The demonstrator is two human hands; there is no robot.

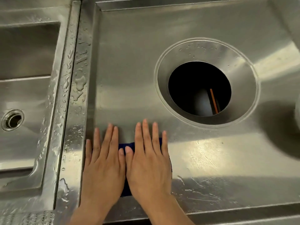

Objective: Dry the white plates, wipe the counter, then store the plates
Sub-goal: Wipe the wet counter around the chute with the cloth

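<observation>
both hands flat, fingers spread, palms down on a dark blue cloth (125,146) on the steel counter (211,159), near edge. left hand (103,163) and right hand (148,161) side by side, thumbs touching, pressing not clutching. round hole (199,88) far right. wet sink (24,95) left. plates not seen.

Left hand (103,161), right hand (147,159) seemingly flat.
</observation>
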